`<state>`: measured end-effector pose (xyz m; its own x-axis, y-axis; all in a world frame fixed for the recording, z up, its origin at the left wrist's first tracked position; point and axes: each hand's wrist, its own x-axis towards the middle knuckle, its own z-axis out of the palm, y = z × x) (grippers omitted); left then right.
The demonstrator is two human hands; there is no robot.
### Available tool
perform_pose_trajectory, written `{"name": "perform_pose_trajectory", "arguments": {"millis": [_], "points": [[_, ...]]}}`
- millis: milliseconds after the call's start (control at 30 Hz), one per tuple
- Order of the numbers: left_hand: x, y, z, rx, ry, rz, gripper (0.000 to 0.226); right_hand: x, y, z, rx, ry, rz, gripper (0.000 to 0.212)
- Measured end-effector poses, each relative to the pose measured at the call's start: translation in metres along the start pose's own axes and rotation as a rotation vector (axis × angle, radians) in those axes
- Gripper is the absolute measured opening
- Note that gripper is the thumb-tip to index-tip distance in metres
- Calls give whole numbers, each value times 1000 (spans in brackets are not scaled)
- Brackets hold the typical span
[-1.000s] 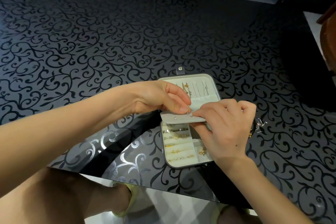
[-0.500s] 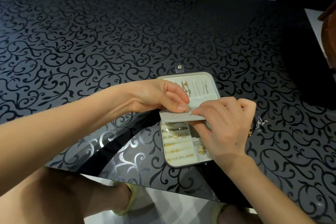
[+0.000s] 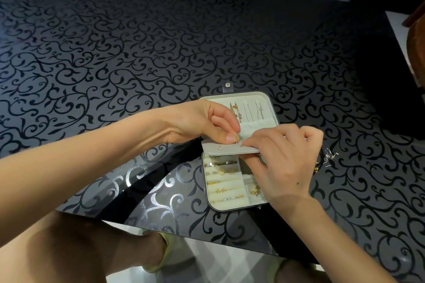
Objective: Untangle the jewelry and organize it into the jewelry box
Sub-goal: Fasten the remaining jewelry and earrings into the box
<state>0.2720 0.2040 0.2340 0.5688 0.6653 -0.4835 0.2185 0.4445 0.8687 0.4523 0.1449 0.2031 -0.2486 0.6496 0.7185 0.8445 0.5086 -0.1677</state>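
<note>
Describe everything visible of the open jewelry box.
The jewelry box lies open on the patterned black table, dark outside, cream-lined inside. Its lid, lying away from the person, holds chains and ends in a snap tab. The base has padded rolls carrying rings and a side compartment with a gold piece. A cream flap between them is pinched by the left hand and the right hand.

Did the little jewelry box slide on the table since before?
No. The jewelry box sits by the same black swirls on the table, its snap tab pointing away as before.
</note>
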Motion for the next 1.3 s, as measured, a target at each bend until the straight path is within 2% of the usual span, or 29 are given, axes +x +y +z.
{"name": "perform_pose_trajectory", "arguments": {"millis": [133,400,633,900,1167,1300], "points": [[-1,2,-1,93,-22,29,19,-1,1,0,-6,-2,-8,13],[-4,20,1,599,-49,181,12,-4,-1,5,-33,73,-13,19],[4,33,-3,958,-124,106,8,-5,-1,7,-42,95,-34,15],[6,38,0,963,-174,89,5,-3,-1,5,-67,91,-66,17],[-2,44,5,1009,-131,114,6,-4,-1,4,-85,67,-69,17],[-4,42,8,1117,-112,116,7,-4,-1,3,-88,49,-71,17]]}}
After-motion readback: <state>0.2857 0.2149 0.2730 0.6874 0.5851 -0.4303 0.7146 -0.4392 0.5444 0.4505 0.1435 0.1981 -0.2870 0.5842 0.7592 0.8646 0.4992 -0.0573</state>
